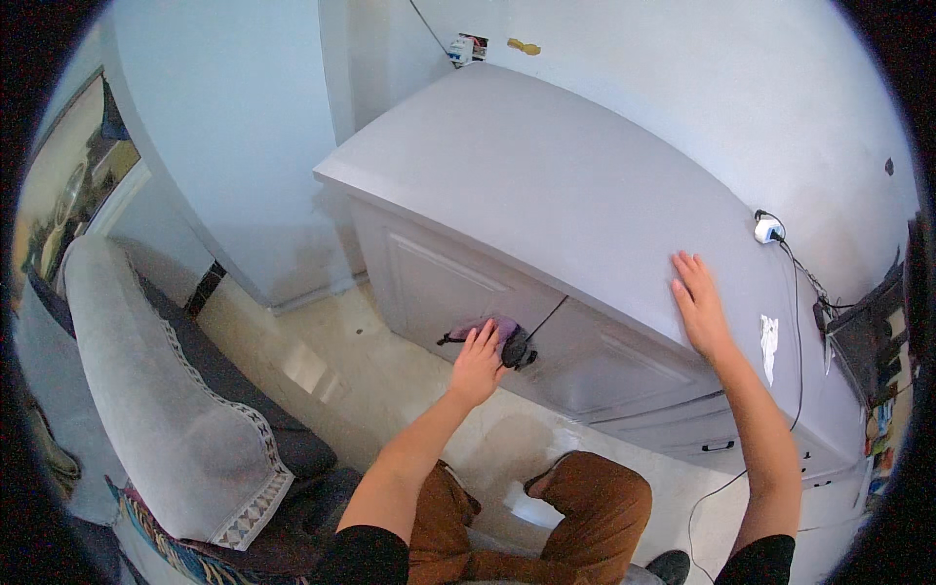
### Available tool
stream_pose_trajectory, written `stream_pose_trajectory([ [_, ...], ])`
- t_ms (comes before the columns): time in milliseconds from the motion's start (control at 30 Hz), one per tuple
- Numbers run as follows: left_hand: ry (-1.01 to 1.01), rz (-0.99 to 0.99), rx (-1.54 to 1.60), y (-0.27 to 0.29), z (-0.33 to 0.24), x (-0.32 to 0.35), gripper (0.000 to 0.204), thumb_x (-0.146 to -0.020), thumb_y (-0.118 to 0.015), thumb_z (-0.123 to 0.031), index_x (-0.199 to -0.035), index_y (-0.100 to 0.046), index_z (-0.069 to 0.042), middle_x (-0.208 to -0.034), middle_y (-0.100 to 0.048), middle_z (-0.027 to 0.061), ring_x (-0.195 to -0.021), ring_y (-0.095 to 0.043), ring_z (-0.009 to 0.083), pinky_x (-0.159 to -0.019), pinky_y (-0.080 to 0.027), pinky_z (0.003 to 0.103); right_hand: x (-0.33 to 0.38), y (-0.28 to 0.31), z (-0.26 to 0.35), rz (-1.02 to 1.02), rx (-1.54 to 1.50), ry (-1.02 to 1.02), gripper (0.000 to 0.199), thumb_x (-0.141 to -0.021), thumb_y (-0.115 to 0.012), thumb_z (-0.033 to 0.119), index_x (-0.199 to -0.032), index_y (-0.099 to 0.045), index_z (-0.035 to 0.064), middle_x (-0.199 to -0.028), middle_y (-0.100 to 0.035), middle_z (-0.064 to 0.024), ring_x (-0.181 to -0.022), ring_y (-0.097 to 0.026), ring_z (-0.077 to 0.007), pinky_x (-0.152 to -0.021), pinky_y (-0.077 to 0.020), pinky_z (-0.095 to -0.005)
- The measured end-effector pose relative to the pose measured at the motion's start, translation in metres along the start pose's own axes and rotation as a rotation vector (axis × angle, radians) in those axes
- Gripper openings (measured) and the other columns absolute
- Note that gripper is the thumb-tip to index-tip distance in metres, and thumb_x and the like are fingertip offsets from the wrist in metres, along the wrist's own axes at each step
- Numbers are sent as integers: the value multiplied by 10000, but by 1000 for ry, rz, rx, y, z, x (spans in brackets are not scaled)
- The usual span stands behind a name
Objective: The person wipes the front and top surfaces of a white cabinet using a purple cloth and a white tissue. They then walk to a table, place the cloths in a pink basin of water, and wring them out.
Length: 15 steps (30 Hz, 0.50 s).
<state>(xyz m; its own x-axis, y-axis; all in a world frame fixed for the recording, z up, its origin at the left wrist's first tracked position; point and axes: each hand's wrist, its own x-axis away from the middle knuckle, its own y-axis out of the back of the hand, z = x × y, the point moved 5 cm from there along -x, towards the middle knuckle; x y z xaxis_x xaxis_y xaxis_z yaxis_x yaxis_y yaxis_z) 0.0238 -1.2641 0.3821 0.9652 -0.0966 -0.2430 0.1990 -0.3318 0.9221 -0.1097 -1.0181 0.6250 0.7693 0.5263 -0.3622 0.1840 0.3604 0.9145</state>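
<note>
A low grey-lilac cabinet (507, 166) with panelled doors stands in front of me. My left hand (476, 369) holds a crumpled purple cloth (505, 328) against the cabinet's front, its fingers laid over the cloth. Dark bunched parts stick out on both sides of the cloth; whether they belong to it or are door handles I cannot tell. My right hand (697, 304) lies flat on the cabinet top near the front edge, fingers stretched, with nothing in it.
A white power strip (768, 230) with black cords lies at the cabinet's back right, beside a torn white scrap (768, 346). One cord hangs over the front to the floor. A grey sofa arm (166, 390) stands at left. A wall switch (460, 51) with exposed wiring is behind.
</note>
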Motion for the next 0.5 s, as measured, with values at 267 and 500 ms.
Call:
stream_pose_trajectory([
  [267,12,-471,167,68,-56,-60,504,-761,-605,-244,-1134,-508,81,-1253,-371,318,-1273,-203,485,-1044,-213,541,2,1,12,23,48,66,433,-900,-441,276,-1261,-474,39,-1365,-396,-129,-1334,-230,-307,-1075,-166,-438],
  [500,32,-69,-12,-24,-22,-14,547,-764,-616,-297,-1180,-506,40,-1272,-382,286,-1300,-182,446,-1067,-183,510,1,-2,9,-30,49,74,430,-892,-458,289,-1245,-494,47,-1346,-420,-128,-1332,-234,-304,-1072,-181,-443],
])
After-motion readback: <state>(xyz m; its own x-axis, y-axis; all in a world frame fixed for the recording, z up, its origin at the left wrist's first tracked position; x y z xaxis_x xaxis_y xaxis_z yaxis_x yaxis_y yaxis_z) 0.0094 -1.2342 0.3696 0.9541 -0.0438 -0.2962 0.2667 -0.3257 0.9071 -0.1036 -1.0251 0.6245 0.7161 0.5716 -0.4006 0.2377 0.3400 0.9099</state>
